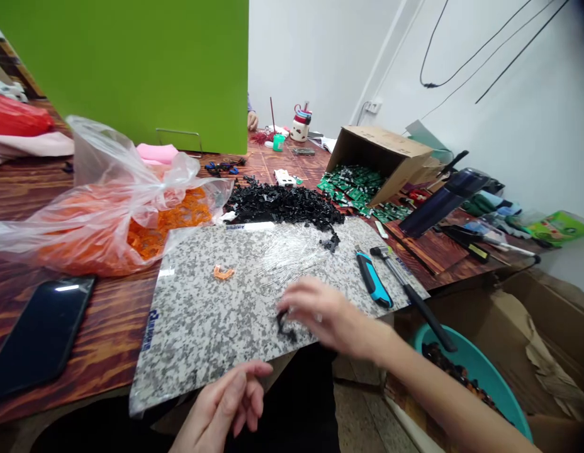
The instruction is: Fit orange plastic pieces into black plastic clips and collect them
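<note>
Blurred right hand [325, 314] at lower centre hovers over black plastic pieces [286, 326] on the granite slab [188, 340], its grip unclear; left hand [221, 402] loosely open; leaning on the overhanging edge could tip the slab

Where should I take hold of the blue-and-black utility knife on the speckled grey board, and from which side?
Take the blue-and-black utility knife around the middle of its thick grip, from above and the left, with the right hand. It lies flat and slanted on the speckled grey board; a black-handled metal tool lies close on its right, crowding that side.
</note>
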`<state>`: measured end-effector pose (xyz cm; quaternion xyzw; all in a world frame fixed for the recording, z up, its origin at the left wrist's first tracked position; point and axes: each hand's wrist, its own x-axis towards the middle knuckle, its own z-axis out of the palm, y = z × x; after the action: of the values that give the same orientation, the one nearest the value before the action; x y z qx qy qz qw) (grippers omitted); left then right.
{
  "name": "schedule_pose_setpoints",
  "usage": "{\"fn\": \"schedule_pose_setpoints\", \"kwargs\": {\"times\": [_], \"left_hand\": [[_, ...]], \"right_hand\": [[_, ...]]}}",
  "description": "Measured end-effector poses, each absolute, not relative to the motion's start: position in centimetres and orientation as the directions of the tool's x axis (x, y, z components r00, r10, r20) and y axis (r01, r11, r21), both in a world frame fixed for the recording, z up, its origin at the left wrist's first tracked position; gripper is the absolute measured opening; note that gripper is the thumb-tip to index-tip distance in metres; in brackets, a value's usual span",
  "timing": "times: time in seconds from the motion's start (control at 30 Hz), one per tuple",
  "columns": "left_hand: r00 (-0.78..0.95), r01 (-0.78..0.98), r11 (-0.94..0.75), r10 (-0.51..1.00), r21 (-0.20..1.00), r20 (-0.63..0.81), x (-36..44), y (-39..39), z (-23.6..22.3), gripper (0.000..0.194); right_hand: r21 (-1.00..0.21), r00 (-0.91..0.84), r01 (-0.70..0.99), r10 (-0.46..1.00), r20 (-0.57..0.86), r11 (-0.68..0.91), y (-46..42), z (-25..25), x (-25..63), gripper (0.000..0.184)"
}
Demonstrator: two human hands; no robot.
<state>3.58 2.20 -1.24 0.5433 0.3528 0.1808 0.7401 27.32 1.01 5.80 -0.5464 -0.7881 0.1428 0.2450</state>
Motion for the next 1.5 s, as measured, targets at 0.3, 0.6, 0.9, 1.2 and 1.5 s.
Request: {"fn": "schedule_pose_setpoints", "kwargs": {"times": [0.3, 0.6, 0.9, 1.2, 1.5], "left_hand": [[0.745, 0.215, 0.371, 0.536, 0.903, -0.398, 3.2, 2.4, -2.0, 0.048], [0.616, 0.014, 0.518, 0.669, 0.855, -0.416, 2.4, 1.2, -2.9, 0.054], [0.438, -0.364, 0.577, 0.799, 0.731, -0.412, 2.7, 1.2, -1.3, 0.04], [0.365, -0.457, 0.464, 0.876, 0.759, -0.316, 3.5, 0.6, -2.1, 0.037], [0.373, -0.15, 0.224, 0.915, 0.963, -0.154, 2.5, 0.3, -2.3, 0.038]], "right_hand": [[-0.561, -0.428, 0.71, 0.894, 0.135, 0.425, -0.2, 4.3, 23.5, 0.019], [-0.297, -0.114, 0.941, 0.979, 0.167, 0.16, 5.4, 0.2, 32.9, 0.007], [-0.472, -0.037, 0.866, 0.962, 0.27, 0.166, 1.9, 2.4, 26.5, 0.01], [-0.731, -0.01, 0.602, 0.917, 0.398, 0.323, -2.6, 0.7, 15.3, 0.009], [-0.729, -0.004, 0.607, 0.918, 0.397, 0.317, -2.4, 0.6, 15.8, 0.01]]}}
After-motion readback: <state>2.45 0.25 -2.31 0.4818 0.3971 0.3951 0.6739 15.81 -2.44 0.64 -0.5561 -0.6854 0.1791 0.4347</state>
